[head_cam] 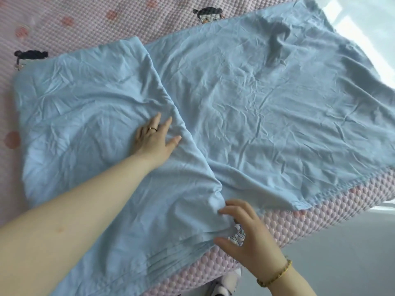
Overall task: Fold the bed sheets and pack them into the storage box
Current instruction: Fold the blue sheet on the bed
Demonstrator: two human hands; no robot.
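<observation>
Sheet-folding on a pink quilted bed [85,22]: your left hand [154,137] presses flat on the doubled left end of the blue bed sheet [267,107], your right hand [245,227] curls at its near corner, grip unclear, the unfolded length running rightward, nearer that hand.

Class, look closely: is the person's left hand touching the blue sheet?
Touching. The head view shows the left hand lying flat on the folded blue sheet, fingers spread.
</observation>
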